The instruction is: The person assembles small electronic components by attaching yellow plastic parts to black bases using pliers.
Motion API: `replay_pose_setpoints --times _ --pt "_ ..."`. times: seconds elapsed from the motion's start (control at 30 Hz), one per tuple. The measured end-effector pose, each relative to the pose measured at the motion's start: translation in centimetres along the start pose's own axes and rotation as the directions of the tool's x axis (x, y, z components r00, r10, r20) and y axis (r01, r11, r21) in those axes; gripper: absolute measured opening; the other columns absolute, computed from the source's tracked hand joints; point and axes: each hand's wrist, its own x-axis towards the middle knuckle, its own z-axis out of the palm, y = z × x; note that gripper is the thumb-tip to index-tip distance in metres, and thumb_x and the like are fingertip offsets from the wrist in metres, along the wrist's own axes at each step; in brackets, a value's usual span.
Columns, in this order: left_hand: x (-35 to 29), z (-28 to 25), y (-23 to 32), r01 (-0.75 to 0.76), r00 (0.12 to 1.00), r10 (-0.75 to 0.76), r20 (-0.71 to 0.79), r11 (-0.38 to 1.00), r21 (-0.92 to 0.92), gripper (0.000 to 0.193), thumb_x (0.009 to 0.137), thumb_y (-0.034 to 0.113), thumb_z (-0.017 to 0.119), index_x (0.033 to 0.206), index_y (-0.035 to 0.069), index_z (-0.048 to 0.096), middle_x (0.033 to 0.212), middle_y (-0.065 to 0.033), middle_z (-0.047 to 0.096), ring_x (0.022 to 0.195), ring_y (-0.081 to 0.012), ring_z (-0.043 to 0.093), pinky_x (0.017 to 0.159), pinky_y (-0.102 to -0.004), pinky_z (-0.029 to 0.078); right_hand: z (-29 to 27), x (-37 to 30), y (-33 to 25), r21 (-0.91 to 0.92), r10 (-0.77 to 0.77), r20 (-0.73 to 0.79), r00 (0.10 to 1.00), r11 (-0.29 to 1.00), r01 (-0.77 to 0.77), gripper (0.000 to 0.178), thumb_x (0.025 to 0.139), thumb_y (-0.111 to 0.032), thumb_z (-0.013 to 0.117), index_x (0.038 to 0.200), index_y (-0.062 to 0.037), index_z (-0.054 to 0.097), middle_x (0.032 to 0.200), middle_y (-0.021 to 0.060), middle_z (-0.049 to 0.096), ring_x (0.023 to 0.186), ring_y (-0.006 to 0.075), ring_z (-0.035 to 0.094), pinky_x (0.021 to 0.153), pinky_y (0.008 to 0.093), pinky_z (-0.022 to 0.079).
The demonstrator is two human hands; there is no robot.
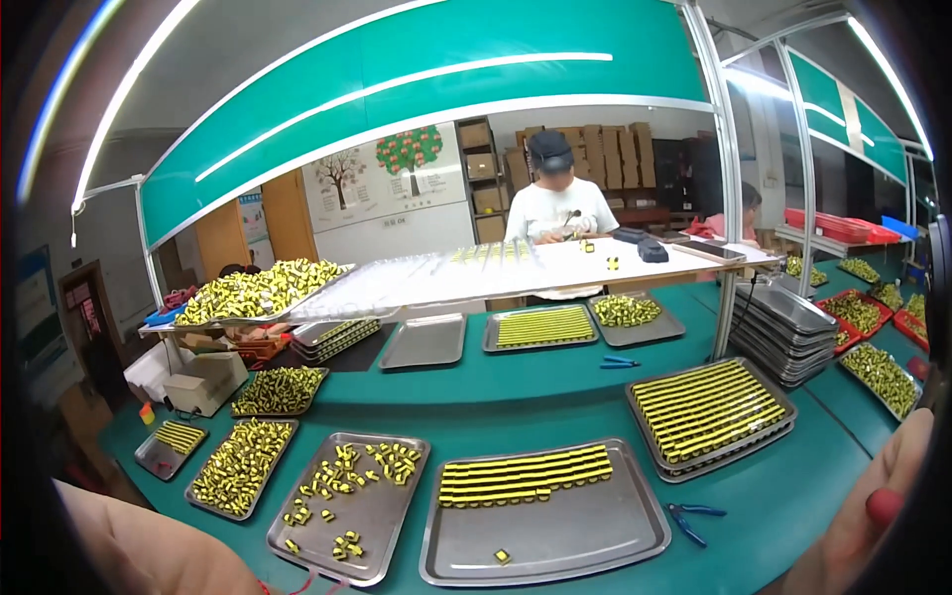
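Note:
Bare skin of my left hand or wrist (149, 545) fills the lower left corner, close to the camera; no fingers can be made out. At the lower right edge is part of my right hand (863, 516), with a small red round thing (886, 508) against it. Neither hand visibly holds anything. Between them lie two metal trays. The left tray (382, 535) carries loose small yellow-and-black block-shaped parts (337, 471). In the wider tray (585, 540), similar parts stand in tight rows (526, 476) along the far side, with one single part (503, 557) near the front.
Blue-handled pliers (689, 521) lie right of the wide tray, below stacked trays of rowed parts (704, 412). More filled trays (243, 466) stand left. A raised white shelf (397, 288) crosses the green bench (476, 397), bearing a heap of parts (263, 288). Another person (560, 193) works behind it.

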Motion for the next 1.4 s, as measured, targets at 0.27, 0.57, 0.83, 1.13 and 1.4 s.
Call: replay_pose_setpoints --times 0.27,0.57,0.83,1.13,1.4 --pt "-4.8 -0.1 2.1 0.178 0.984 -0.178 0.021 0.984 0.018 0.046 0.086 0.032 0.07 0.116 -0.001 0.06 0.102 -0.0107 0.056 0.074 -0.0106 0.049 0.062 -0.0255 0.04 -0.1 -3.3 -1.4 -0.007 0.19 0.003 0.982 0.982 -0.19 0.024 0.092 -0.014 0.058 0.113 -0.0027 0.052 0.079 0.0101 0.058 0.06 0.0124 0.055 0.051 0.0235 0.043" --pt "-7.0 -3.2 7.4 0.377 0.905 -0.392 0.167 0.919 0.112 0.044 0.085 0.028 0.07 0.116 -0.001 0.06 0.101 -0.0104 0.056 0.075 -0.0109 0.05 0.062 -0.0257 0.041 1.3 -8.0 -4.6 0.102 0.437 -0.058 0.897 0.897 -0.43 0.023 0.093 -0.015 0.057 0.111 -0.003 0.051 0.079 0.0106 0.058 0.061 0.013 0.055 0.051 0.024 0.043" --pt "-11.3 -3.8 9.4 0.515 0.802 -0.545 0.245 0.838 0.179 0.042 0.084 0.025 0.071 0.115 -0.001 0.06 0.1 -0.0101 0.056 0.075 -0.0112 0.05 0.063 -0.0259 0.041 1.6 -12.2 -4.5 0.157 0.612 -0.082 0.787 0.787 -0.596 0.022 0.093 -0.016 0.057 0.109 -0.0032 0.05 0.079 0.0111 0.058 0.061 0.0135 0.055 0.051 0.0245 0.044" --pt "-14.9 -2.1 10.3 0.606 0.731 -0.631 0.258 0.775 0.179 0.041 0.083 0.021 0.071 0.115 -0.001 0.06 0.098 -0.0098 0.056 0.075 -0.0114 0.051 0.063 -0.0261 0.042 0.0 -13.7 -5.3 0.122 0.707 -0.105 0.699 0.707 -0.697 0.021 0.094 -0.018 0.056 0.107 -0.0035 0.049 0.079 0.0117 0.058 0.061 0.0141 0.056 0.051 0.025 0.044" --pt "-18.3 -2.2 13.5 0.732 0.539 -0.741 0.401 0.648 0.213 0.04 0.082 0.018 0.072 0.115 0.0 0.06 0.097 -0.0095 0.056 0.076 -0.0117 0.052 0.063 -0.0263 0.042 0.4 -18.2 -8.4 0.181 0.853 -0.203 0.48 0.515 -0.838 0.02 0.094 -0.019 0.055 0.105 -0.0038 0.048 0.078 0.0121 0.058 0.061 0.0146 0.056 0.052 0.0255 0.044"
